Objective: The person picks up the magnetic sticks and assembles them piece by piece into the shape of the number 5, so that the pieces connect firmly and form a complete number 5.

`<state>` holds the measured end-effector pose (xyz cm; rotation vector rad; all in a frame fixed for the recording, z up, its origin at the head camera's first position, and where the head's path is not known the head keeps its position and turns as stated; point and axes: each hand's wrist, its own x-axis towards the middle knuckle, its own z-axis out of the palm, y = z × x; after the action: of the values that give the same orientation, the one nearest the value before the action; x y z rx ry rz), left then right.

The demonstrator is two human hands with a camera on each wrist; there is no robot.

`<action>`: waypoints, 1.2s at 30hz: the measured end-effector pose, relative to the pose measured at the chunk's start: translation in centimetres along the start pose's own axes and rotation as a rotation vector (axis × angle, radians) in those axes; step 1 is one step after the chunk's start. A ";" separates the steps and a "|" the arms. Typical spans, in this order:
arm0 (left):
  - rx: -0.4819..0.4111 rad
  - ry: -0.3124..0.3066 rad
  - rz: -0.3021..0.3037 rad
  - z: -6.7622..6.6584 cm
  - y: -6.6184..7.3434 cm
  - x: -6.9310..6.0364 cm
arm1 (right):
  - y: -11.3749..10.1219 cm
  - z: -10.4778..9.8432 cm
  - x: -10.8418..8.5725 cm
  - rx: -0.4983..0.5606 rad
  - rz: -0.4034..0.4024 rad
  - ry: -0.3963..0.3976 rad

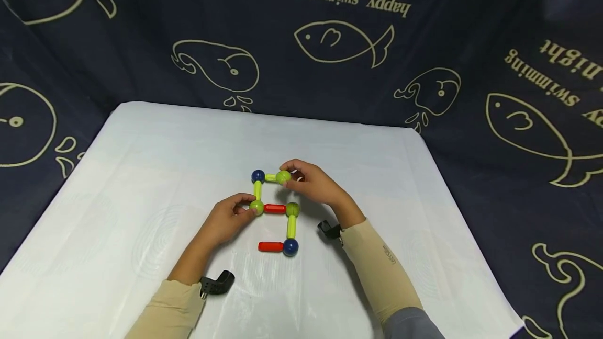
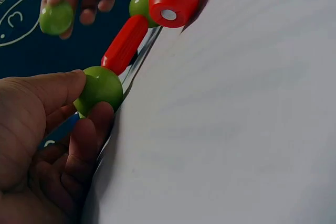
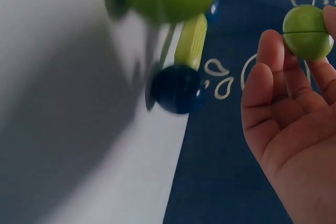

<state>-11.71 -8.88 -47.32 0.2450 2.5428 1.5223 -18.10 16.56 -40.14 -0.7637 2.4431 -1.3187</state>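
Observation:
On the white table lies a joined figure of balls and rods, seen whole in the head view. My left hand (image 1: 228, 218) pinches a green ball (image 2: 100, 90) at its left side, between thumb and fingers. From that ball a red rod (image 1: 275, 208) runs right to another green ball (image 1: 292, 209), and a yellow-green rod (image 1: 257, 190) runs up to a blue ball (image 1: 258, 176). At the top right, my right hand (image 1: 314, 183) holds a green ball (image 3: 308, 31) by thumb and fingertips; a short yellow-green rod (image 1: 270, 177) links it to the blue ball.
Lower in the figure, a yellow-green rod (image 1: 291, 227) leads down to a blue ball (image 1: 290, 247). A red rod (image 1: 270, 246) extends left from it, its free end showing a metal disc (image 2: 168, 15). Dark cloth (image 1: 339, 93) with fish drawings hangs behind the white table (image 1: 188, 135).

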 end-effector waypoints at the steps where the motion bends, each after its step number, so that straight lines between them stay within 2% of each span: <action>1: 0.002 -0.006 -0.003 0.0 0.0 0.0 | -0.2 0.3 -0.5 -0.004 -0.011 -0.009; 6: 0.013 -0.018 -0.010 -0.1 0.0 0.0 | -1.3 1.7 -2.7 -0.055 -0.026 -0.058; 11: 0.027 -0.024 0.031 -0.2 -0.1 -0.1 | -1.7 3.3 -3.9 -0.050 -0.026 -0.121; 18: 0.032 -0.012 0.011 -0.3 0.0 -0.1 | -1.4 4.8 -4.0 -0.132 -0.091 -0.175; 24: 0.032 -0.019 0.021 -0.3 0.2 -0.1 | -1.8 5.6 -4.1 -0.201 -0.108 -0.227; 31: 0.026 -0.023 0.024 -0.3 0.3 -0.1 | -2.1 6.7 -4.2 -0.364 -0.103 -0.255; 36: 0.034 -0.020 0.017 -0.2 0.1 -0.1 | -2.1 7.4 -4.2 -0.435 -0.143 -0.269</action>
<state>-11.63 -9.00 -47.18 0.2861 2.5599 1.4755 -10.56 12.79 -42.61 -1.1538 2.5104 -0.6655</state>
